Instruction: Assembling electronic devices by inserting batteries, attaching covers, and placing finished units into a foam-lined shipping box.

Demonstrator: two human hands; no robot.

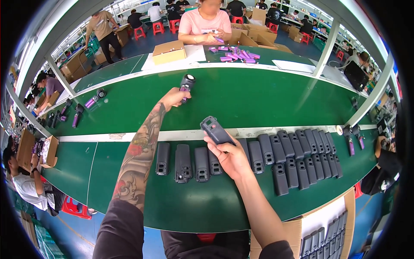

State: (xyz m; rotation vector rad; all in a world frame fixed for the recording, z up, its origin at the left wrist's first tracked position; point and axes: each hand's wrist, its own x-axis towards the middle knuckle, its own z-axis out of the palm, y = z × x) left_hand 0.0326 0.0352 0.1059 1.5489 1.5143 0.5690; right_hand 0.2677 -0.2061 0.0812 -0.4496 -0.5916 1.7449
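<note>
Stretched out over the far green surface, my left hand (174,99) is closed around the purple barrel of a battery assembly with a black round head (188,80). The head points up and away and has a pale disc in it. My right hand (230,159) grips a dark grey plastic casing (216,131), tilted, its end with cutouts pointing up and left. Below and beside that hand lie several similar casings in a row, among them a casing (183,163) left of my right wrist. More casings (301,173) stand packed in two rows to the right.
A pale ledge (129,136) crosses the green table. More purple assemblies (77,115) lie at the left, others (351,146) at the right. Across the bench a person (203,23) handles purple cells near an open carton (169,52). A cardboard box of casings (349,207) stands at lower right.
</note>
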